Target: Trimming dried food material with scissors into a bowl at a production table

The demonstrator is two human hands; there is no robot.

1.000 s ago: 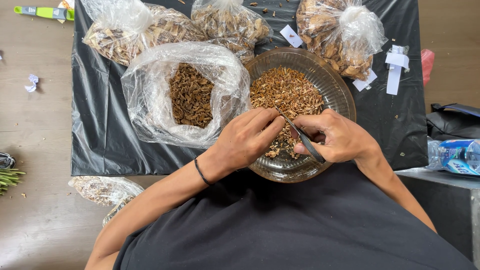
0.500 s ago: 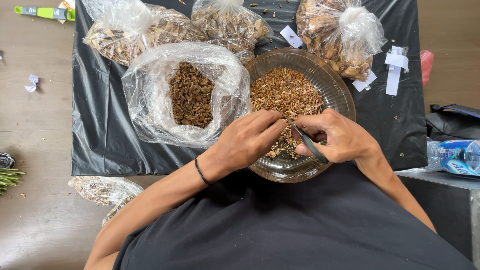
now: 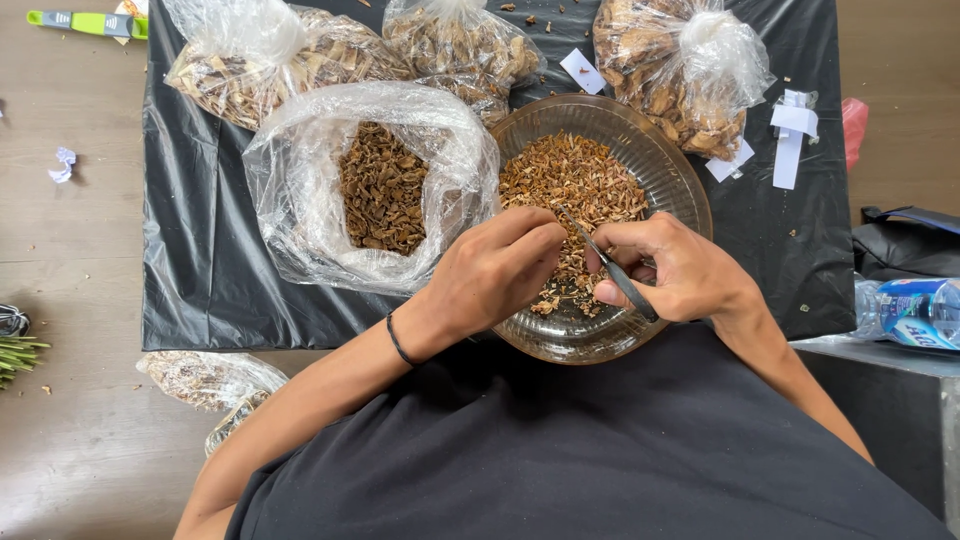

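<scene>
Step in hand: I read this as snipping dried plant pieces into smaller bits over the glass bowl [image 3: 690,190].
Left hand [image 3: 495,275]: fingers drawn together in a pinch over the bowl's near half; I judge it clamped on a small dried piece [image 3: 562,232], though the piece itself is mostly hidden by the fingertips.
Right hand [image 3: 680,270]: closed round the handles of dark scissors [image 3: 610,268]; the blades angle up-left to meet the left fingertips. How far the blades stand apart, I cannot tell.
Hands, relation: nearly touching, both above the bowl.
Bowl: clear ribbed glass, round, on a black plastic sheet [image 3: 200,280]; holds a heap of cut chips [image 3: 575,180], tan to orange, dry and flaky, piled toward the far side.
Open bag [image 3: 300,200]: thin crinkled clear plastic, mouth rolled wide, just left of the bowl and touching it; darker brown curled pieces [image 3: 380,190] inside.
Tied bags [image 3: 690,70]: three at the far edge, knotted, filled with similar dried matter.
Next move, my judgement: calls for a steady pinch with fingertips kept clear of the blades, and the cut made low so fragments drop inside the rim.
Surroundings: paper scraps [image 3: 795,125] on the sheet; a plastic bottle [image 3: 915,312] at right.
</scene>
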